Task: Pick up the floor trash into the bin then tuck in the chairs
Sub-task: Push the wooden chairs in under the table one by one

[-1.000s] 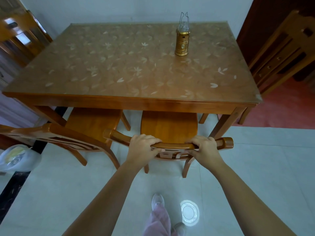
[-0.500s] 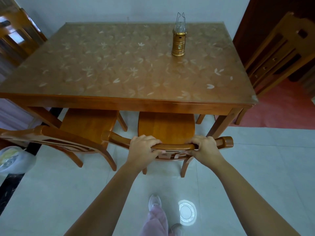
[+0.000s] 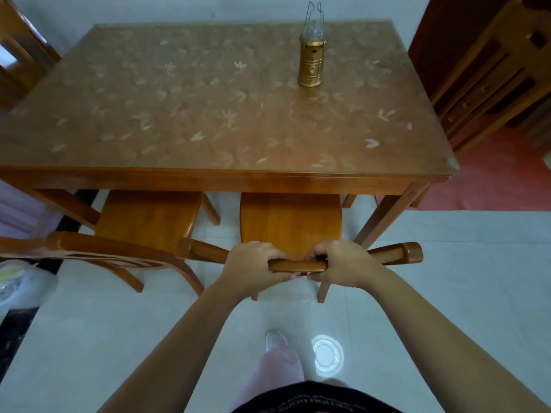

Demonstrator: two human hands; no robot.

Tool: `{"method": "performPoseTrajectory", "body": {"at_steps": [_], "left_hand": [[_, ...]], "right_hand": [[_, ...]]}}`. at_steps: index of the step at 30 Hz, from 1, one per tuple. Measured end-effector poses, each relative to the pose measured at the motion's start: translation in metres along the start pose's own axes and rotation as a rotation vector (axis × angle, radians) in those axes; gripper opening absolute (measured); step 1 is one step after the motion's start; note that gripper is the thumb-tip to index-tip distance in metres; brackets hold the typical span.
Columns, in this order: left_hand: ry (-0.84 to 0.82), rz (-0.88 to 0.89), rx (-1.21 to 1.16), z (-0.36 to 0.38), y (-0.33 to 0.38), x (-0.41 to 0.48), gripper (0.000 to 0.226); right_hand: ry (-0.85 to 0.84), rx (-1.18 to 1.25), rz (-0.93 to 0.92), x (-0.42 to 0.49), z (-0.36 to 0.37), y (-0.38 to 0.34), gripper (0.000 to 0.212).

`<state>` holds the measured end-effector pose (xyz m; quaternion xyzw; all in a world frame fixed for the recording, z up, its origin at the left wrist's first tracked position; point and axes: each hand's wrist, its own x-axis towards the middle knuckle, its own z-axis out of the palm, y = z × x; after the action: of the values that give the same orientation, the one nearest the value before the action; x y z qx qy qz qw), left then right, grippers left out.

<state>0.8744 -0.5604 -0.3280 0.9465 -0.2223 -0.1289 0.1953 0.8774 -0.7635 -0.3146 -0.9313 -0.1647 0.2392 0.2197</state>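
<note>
Bare forearms, pink trousers [image 3: 277, 371], black top [image 3: 313, 400]

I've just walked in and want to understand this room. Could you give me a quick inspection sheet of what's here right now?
Surface: wooden table with a leaf-patterned top; pale tiled floor.
Job's things: chair held by its top rail, seat partly under the table; second chair beside it, also partly under.
Clutter: gold lantern upright on the table; plastic bag at the left edge of the floor.
Hands: left hand and right hand both gripping the rail.
Cables: nothing seen.
Surroundings: wooden furniture right, red floor, another chair far left.
</note>
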Motion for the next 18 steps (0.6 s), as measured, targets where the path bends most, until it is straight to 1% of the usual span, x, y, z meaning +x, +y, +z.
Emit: {"method": "performPoseTrajectory", "body": {"at_steps": [3, 6, 9, 14, 18], "left_hand": [[-0.021, -0.013, 0.02, -0.001, 0.001, 0.001, 0.047], [0.008, -0.023, 0.036, -0.001, 0.007, -0.005, 0.043], [0.126, -0.047, 0.062, 0.004, 0.019, -0.015, 0.038], [0.399, -0.143, 0.017, 0.021, 0.049, -0.039, 0.032], [0.436, -0.182, 0.064, 0.03, 0.067, -0.059, 0.03]], "right_hand": [[0.021, -0.001, 0.002, -0.003, 0.0, 0.0, 0.019], [0.062, -0.019, -0.019, -0.008, 0.003, -0.001, 0.022], [0.166, -0.057, -0.041, -0.018, 0.011, 0.0, 0.024], [0.404, -0.077, -0.061, -0.034, 0.029, -0.004, 0.03], [0.564, -0.062, -0.069, -0.051, 0.039, -0.01, 0.033]]}}
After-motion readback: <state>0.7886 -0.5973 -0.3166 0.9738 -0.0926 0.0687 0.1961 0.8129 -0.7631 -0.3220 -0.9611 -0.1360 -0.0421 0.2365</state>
